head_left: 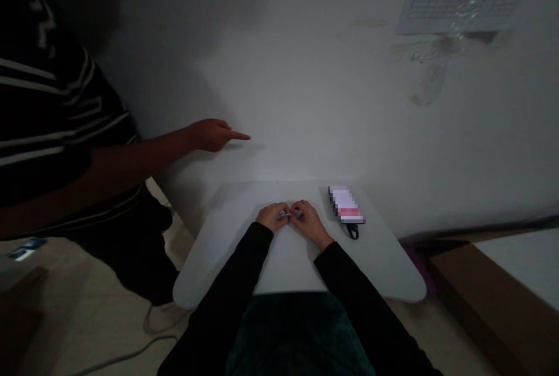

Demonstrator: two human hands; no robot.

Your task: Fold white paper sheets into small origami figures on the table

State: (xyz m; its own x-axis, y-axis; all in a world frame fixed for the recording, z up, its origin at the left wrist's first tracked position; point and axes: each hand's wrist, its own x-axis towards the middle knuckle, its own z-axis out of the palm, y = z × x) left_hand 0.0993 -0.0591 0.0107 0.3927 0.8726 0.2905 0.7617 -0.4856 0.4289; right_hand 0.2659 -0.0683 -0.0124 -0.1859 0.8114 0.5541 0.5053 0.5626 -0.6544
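Co-worker's hand (212, 135) pointing rightward, index finger extended; left hand (273, 217) and right hand (309, 223) together, pinching a small pale object (290, 213) (too small to identify) at a white table (231, 230); blurred white-and-pink packet (346, 204) just beside

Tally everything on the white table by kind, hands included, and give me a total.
Hands: 2 (left hand, right hand)
Small item, too small to identify, pinched between them: 1
Packet, white and pink: 1
Cord, black: 1
Total: 5
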